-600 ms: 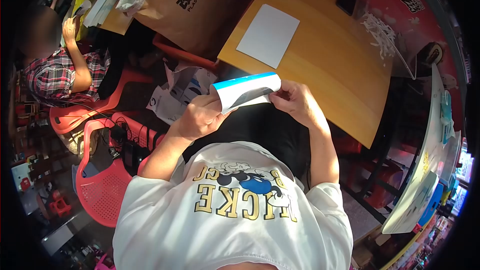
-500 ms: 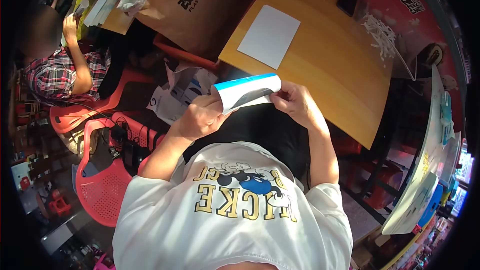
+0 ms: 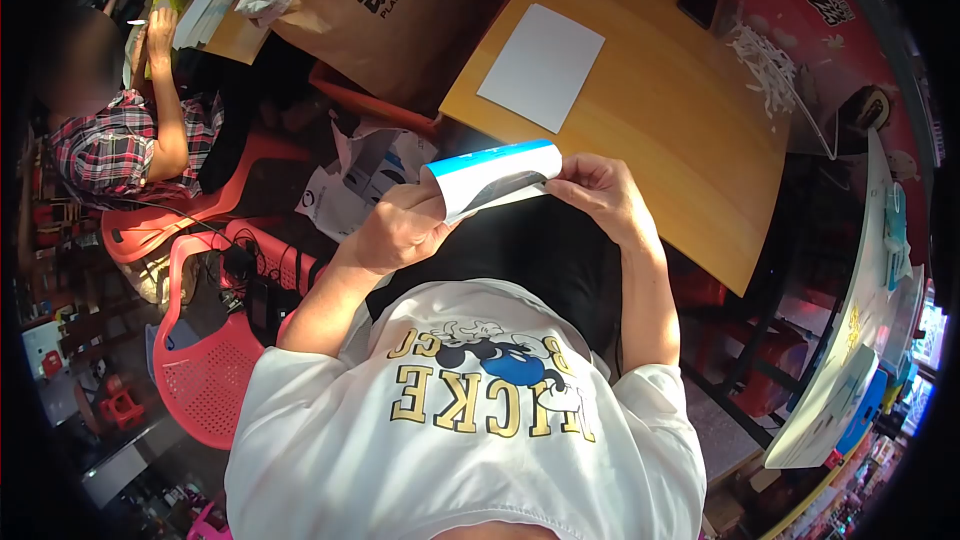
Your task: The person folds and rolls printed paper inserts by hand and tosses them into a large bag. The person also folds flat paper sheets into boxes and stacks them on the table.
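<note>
The left hand [image 3: 400,230] and right hand [image 3: 598,195] still grip the curled blue-and-white paper sheet [image 3: 495,176]; a plaid-shirted co-worker's hand [image 3: 160,35] has shifted. Some left fingertips are hidden.

Sheet [image 3: 488,179]: glossy white, blue band along 12 o'clock edge, dark patch toward 4. Bent over into a curl, long axis roughly 8 to 2 o'clock. Held up, just 12 o'clock of view centre.
</note>
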`<state>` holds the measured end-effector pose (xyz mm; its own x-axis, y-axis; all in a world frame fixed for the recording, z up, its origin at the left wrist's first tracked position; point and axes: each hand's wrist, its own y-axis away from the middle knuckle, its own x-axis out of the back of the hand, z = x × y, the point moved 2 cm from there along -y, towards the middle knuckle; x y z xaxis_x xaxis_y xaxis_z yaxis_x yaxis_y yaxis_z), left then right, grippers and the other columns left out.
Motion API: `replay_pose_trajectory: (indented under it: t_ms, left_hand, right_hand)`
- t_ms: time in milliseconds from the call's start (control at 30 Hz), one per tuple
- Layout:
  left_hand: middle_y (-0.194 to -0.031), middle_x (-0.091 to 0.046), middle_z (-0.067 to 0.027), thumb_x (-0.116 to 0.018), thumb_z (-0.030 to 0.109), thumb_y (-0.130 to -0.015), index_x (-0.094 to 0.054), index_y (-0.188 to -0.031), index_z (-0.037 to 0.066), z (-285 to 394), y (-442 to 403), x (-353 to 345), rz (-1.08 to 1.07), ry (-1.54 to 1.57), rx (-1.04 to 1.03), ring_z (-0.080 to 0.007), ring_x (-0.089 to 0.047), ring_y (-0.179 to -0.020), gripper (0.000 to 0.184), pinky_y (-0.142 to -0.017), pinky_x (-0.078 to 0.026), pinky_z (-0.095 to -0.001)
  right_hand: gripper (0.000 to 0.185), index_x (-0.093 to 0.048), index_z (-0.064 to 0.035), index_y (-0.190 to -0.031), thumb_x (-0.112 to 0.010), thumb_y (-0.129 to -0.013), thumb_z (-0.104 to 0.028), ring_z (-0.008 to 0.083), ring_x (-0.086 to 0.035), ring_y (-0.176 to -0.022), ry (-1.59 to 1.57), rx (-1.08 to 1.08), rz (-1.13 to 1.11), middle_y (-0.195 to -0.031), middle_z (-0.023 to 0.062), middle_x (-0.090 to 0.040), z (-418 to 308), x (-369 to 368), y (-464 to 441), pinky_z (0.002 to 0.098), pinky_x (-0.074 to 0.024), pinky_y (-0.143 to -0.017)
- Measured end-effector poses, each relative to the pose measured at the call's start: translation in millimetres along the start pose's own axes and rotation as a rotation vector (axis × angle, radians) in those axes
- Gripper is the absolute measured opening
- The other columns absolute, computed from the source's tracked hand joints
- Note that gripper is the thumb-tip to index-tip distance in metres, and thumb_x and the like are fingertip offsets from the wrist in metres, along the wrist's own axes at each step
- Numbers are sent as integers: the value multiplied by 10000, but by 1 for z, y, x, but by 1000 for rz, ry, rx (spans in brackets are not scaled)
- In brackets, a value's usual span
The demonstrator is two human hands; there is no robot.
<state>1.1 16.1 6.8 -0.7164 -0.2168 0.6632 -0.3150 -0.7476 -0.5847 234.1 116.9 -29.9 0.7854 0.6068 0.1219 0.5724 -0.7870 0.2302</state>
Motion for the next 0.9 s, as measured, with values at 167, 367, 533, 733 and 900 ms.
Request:
replay_pose_trajectory:
  t_ms: [167,367,533,733,900]
  left_hand:
    - [-821,-661,-138,-676,-1,-764,-634,-983,-23,0,0,-1,-28,12,33,-278,-641,-671,224,-562,-513,-329]
    - [-810,-661,-139,-681,2,-758,-636,-969,-23,-5,7,-10,-34,-8,45,-282,-640,-661,217,-563,-511,-335]
    - [-764,-615,-140,-671,-19,-711,-596,-888,-21,-7,5,-11,-39,-32,-37,-275,-608,-605,192,-517,-495,-331]
    - [-702,-547,-129,-648,-48,-646,-529,-789,-23,-13,9,-14,-35,-45,-142,-258,-576,-554,187,-444,-473,-320]
    - [-734,-541,-141,-642,-38,-645,-508,-794,-33,-19,6,-13,-99,-128,-190,-230,-578,-545,200,-436,-482,-297]
  right_hand:
    - [195,-658,-4,-761,-716,-791,-187,40,-448,-570,39,-4,-9,-604,-29,-533,1,-3,-1,215,-351,-515]
    - [199,-646,14,-808,-653,-808,-184,84,-455,-583,130,24,-47,-621,-3,-530,10,-8,-5,249,-372,-540]
    - [205,-619,34,-865,-579,-824,-163,108,-468,-626,93,65,-83,-666,6,-539,12,-12,-5,273,-400,-584]
    - [153,-569,0,-772,-533,-828,-138,58,-402,-607,9,-8,-64,-648,-39,-468,4,-10,9,220,-332,-538]
    - [189,-540,-37,-809,-581,-875,-209,19,-331,-587,-296,57,-169,-671,-70,-426,-18,-18,34,180,-264,-513]
